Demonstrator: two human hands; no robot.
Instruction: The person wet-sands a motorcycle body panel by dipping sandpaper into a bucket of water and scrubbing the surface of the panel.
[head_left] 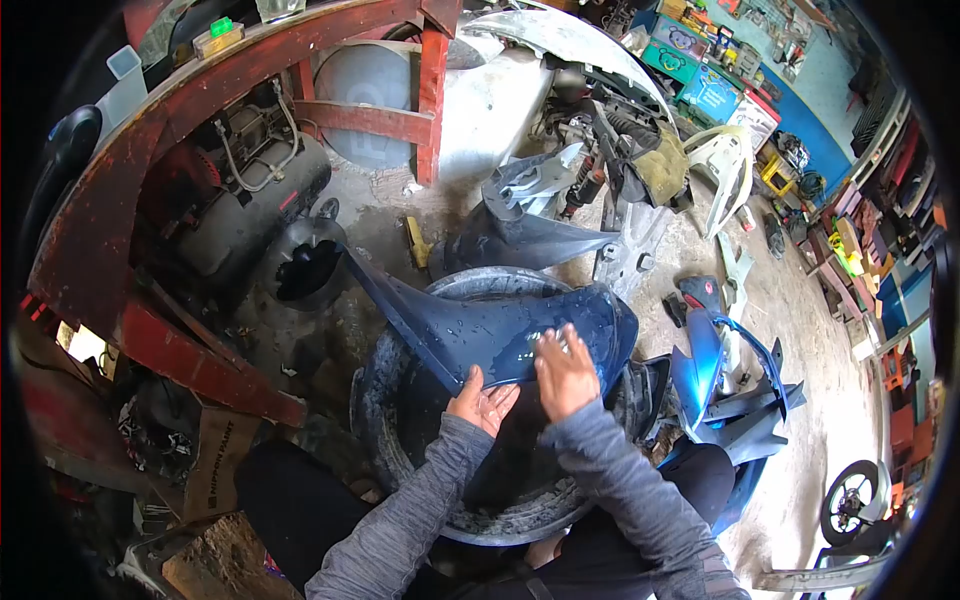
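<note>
A wet dark blue motorcycle body panel (490, 322) lies across a round black tub (392, 440), with water drops on its curved face. My left hand (483, 402) holds the panel's near edge, thumb against the rim and fingers beneath it. On the panel's right part my right hand (567, 373) rests with outstretched fingers. A whitish wet patch, perhaps foam, shows by its fingertips. Whether anything thin is under the right palm is hidden. The tub stands between my knees, and its inside is dark.
Grey body panels (520, 235) lie beyond the tub, near a yellow-handled tool (416, 243). To the right are shiny blue fairing parts (700, 375). A red wooden bench (130, 220) and an air compressor (255, 190) stand left. A cardboard piece (220, 462) sits by my left knee.
</note>
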